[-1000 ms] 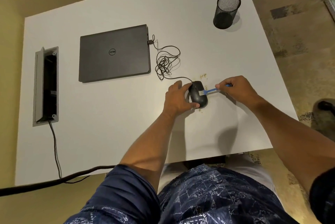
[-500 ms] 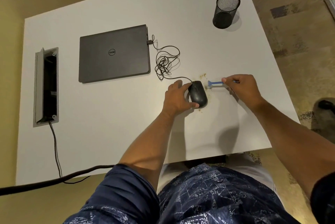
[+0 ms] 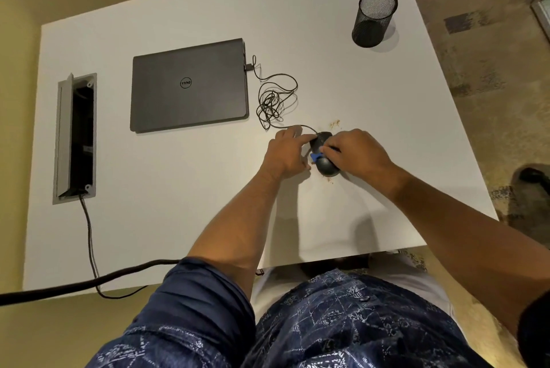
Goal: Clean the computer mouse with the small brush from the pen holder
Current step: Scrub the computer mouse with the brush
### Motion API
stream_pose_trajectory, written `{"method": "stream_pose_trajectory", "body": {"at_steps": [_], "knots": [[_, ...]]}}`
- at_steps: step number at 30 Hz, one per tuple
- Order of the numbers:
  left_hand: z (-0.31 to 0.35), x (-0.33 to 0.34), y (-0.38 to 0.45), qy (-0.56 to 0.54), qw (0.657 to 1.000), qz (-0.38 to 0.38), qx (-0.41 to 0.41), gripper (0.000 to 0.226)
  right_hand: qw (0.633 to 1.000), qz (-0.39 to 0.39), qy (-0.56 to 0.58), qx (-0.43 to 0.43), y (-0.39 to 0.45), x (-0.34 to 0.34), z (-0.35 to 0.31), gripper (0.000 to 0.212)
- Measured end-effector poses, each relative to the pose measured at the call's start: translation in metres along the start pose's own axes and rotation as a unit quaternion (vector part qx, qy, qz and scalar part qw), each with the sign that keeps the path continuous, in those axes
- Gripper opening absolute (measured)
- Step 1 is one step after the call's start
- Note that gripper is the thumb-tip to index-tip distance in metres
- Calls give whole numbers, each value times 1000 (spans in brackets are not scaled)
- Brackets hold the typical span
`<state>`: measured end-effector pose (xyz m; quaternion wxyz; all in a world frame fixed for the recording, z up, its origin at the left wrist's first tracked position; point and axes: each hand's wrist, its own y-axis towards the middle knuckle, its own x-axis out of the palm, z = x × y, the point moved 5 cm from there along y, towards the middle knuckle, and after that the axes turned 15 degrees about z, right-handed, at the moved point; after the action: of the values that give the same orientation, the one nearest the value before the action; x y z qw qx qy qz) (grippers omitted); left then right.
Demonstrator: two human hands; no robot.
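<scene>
A black wired computer mouse (image 3: 326, 166) lies on the white table (image 3: 178, 204), right of centre. My left hand (image 3: 287, 152) grips its left side, index finger along the top. My right hand (image 3: 357, 153) reaches over the mouse from the right and pinches the small blue brush (image 3: 316, 157), whose head rests on the mouse's left flank next to my left thumb. Most of the brush handle is hidden under my right fingers. The black mesh pen holder (image 3: 373, 18) stands at the far right of the table.
A closed grey laptop (image 3: 189, 86) lies left of the mouse, with the tangled mouse cable (image 3: 275, 99) plugged into it. Crumbs (image 3: 334, 123) sit beyond the mouse and at its near edge. A cable box (image 3: 75, 138) is set into the table at left.
My right hand has swung left from beside the mouse to over it, carrying the brush head from the right side across to the left flank. My left hand kept its hold.
</scene>
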<state>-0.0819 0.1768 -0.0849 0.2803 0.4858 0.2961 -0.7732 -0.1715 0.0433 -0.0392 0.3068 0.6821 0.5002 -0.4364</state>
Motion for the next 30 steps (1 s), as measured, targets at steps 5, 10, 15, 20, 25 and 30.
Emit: {"method": "stream_pose_trajectory", "body": {"at_steps": [5, 10, 15, 20, 25, 30], "knots": [[2, -1, 1, 24, 999, -10, 19, 81, 993, -65, -95, -1, -8, 10, -16, 27], [1, 1, 0, 31, 999, -10, 20, 80, 997, -1, 33, 76, -16, -4, 8, 24], [3, 3, -1, 36, 999, -11, 20, 81, 975, 17, 144, 167, -24, -11, 54, 23], [10, 4, -2, 21, 999, 9, 24, 84, 948, -13, 230, 220, -43, -10, 82, 17], [24, 11, -4, -18, 1000, 3, -3, 105, 930, 9, 257, 264, -44, -8, 104, 17], [32, 17, -4, -17, 1000, 6, -13, 101, 940, -8, 241, 243, -43, -6, 107, 13]]}}
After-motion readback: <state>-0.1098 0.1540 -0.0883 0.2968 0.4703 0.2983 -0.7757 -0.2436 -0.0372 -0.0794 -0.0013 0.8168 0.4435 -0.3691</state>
